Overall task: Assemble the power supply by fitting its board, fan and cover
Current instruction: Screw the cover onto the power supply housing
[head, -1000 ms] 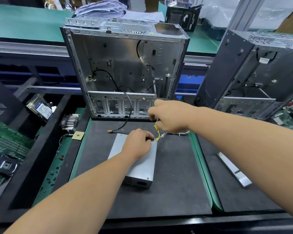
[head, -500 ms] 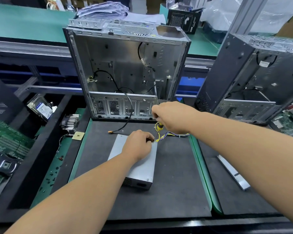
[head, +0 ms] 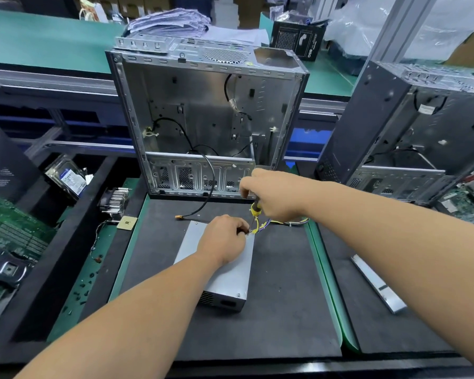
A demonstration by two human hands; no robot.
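Observation:
A grey metal power supply box [head: 225, 277] lies flat on the black mat [head: 279, 310], its cover closed on top. A bundle of yellow and purple wires [head: 279, 222] leaves its far right corner. My left hand [head: 222, 239] rests on the box's far end, fingertips pinched at that corner. My right hand [head: 274, 195] holds a yellow-and-black screwdriver [head: 256, 212] upright, tip down at the same corner. The screw itself is hidden by my fingers.
An open silver computer case [head: 203, 119] stands behind the mat, a black cable [head: 203, 198] hanging out. A second case [head: 411, 127] leans at right. A metal strip [head: 375, 283] lies on the right mat. Left trays hold a motherboard [head: 8, 242], heatsink [head: 115, 199] and hard drive [head: 66, 176].
My right hand has risen slightly, showing the screwdriver's handle below it. The left hand stays on the box's corner.

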